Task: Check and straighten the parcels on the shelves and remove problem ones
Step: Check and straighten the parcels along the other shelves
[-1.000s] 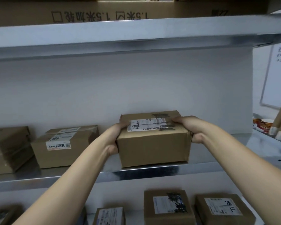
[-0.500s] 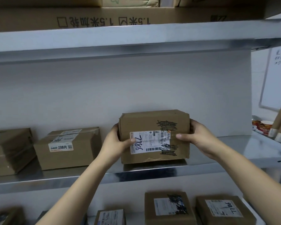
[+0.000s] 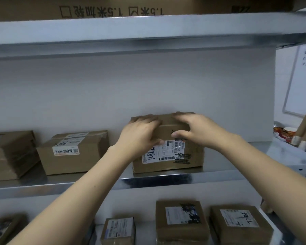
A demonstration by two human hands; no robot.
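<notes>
While both hands are on the parcel (image 3: 173, 154): step in hand looks like squaring it up. It sits flat on the middle shelf (image 3: 166, 181), label facing out, handwritten no. turned sideways.
L hand (image 3: 141, 137): fingers bent over the parcel's top-left edge, thumb on the front face by the label; it grips that edge.
R hand (image 3: 196, 129): same hold at top right, fingers over the top, thumb on the front. Blurred, so exact curl is approx.
Parcel condition: black scribble over part of the label; no crush or tear visible. Can't tell if it counts as a problem one.
Left of parcel: 8元-label box (image 3: 72, 152), a bit skewed; further left a carton stack (image 3: 9, 154). Both prob. still to check.
Below parcel: lower-shelf boxes (image 3: 181, 221), labels up, at mixed angles; look not yet done.
Above parcel: big carton (image 3: 113, 7), not reached.
Progress: early-ish, my guess. One parcel in hand, most left.
</notes>
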